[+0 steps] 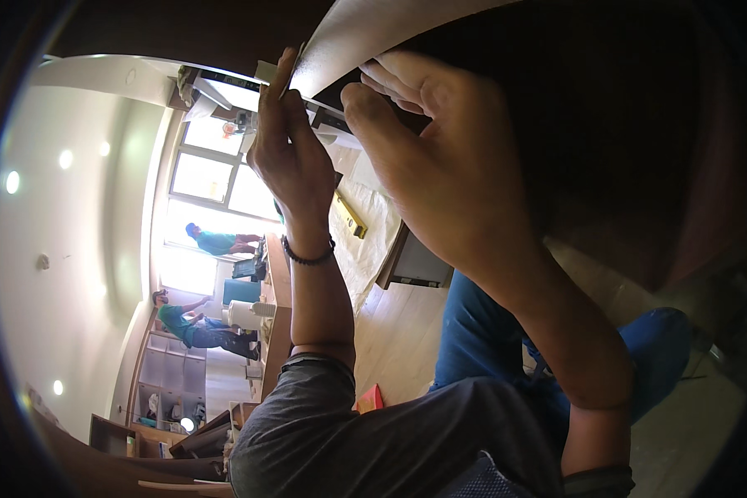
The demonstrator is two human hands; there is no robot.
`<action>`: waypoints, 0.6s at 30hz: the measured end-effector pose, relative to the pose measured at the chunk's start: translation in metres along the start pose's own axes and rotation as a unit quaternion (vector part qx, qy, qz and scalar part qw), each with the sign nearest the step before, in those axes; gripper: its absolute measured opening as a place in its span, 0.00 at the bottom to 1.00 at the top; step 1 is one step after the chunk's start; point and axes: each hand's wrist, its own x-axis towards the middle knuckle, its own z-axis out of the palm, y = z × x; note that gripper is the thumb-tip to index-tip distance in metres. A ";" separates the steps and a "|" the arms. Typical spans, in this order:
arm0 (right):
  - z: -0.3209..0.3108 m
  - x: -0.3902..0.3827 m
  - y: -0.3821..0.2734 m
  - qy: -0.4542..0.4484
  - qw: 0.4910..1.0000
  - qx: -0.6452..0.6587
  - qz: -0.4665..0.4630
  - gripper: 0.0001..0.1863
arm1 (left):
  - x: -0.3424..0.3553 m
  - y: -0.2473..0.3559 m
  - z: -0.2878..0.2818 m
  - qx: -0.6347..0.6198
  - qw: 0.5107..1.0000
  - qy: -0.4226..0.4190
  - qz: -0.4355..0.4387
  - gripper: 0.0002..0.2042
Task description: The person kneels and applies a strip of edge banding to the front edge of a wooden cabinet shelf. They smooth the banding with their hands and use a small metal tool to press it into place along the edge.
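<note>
My left hand (295, 162), with a dark beaded bracelet (309, 256) at its wrist, is raised at the upper middle. Its fingers are closed on a thin flat piece (294, 70), seen nearly edge-on, against a pale curved strip or panel edge (373, 35). To its right is my right hand (444, 149), fingers bent and thumb held apart, with nothing visible between them. The right fingertips are at the lower edge of the pale strip; whether they press on it I cannot tell. Dark panelling (606, 108) surrounds the strip above and to the right.
A yellow spirit level (350, 216) lies on a pale sheet (365, 261) on the floor. Nearby is a dark-edged drawer or box (415, 253), and a red object (370, 398) is beside my leg. Two people (212, 241) (191, 324) are at a long bench (277, 332) near the windows.
</note>
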 end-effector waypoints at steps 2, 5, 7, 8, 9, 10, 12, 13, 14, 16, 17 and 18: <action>0.002 -0.003 -0.004 -0.021 1.000 0.010 0.011 0.21 | -0.001 -0.027 -0.007 0.027 1.000 -0.001 0.005 0.19; 0.014 0.001 0.011 0.037 0.998 0.014 -0.047 0.20 | 0.005 -0.008 -0.003 0.040 0.995 0.014 0.090 0.19; 0.015 0.001 0.015 0.061 0.996 0.006 -0.070 0.20 | 0.004 0.027 -0.008 0.013 0.999 -0.011 0.029 0.19; 0.012 -0.001 0.012 0.052 0.997 -0.002 -0.063 0.19 | 0.002 0.020 -0.008 0.021 1.000 -0.013 0.009 0.19; 0.010 -0.002 0.009 0.041 0.998 -0.004 -0.054 0.19 | -0.001 0.003 -0.008 0.029 0.999 -0.016 -0.012 0.19; 0.009 -0.003 0.006 0.029 0.999 -0.006 -0.043 0.19 | 0.000 -0.006 -0.008 0.037 0.999 -0.018 -0.033 0.19; 0.007 -0.004 0.002 0.004 1.000 0.009 -0.020 0.19 | -0.001 -0.015 -0.008 0.055 0.998 -0.009 0.015 0.19; 0.004 -0.003 0.001 -0.005 1.000 0.014 -0.011 0.19 | 0.004 0.002 -0.007 0.064 0.995 -0.003 0.079 0.19; -0.001 0.001 0.000 -0.016 1.000 0.024 -0.008 0.19 | 0.003 0.013 -0.006 0.052 0.996 0.003 0.076 0.19; 0.001 -0.001 0.000 -0.010 1.000 0.016 -0.017 0.19 | 0.000 0.011 -0.011 0.044 0.998 -0.002 0.044 0.19; 0.006 -0.004 0.005 0.009 0.999 -0.008 -0.033 0.18 | 0.002 -0.004 -0.010 0.039 0.999 -0.008 0.018 0.19; 0.008 -0.003 0.006 0.022 0.999 -0.016 -0.046 0.18 | -0.002 -0.010 -0.012 0.047 0.999 -0.014 0.020 0.19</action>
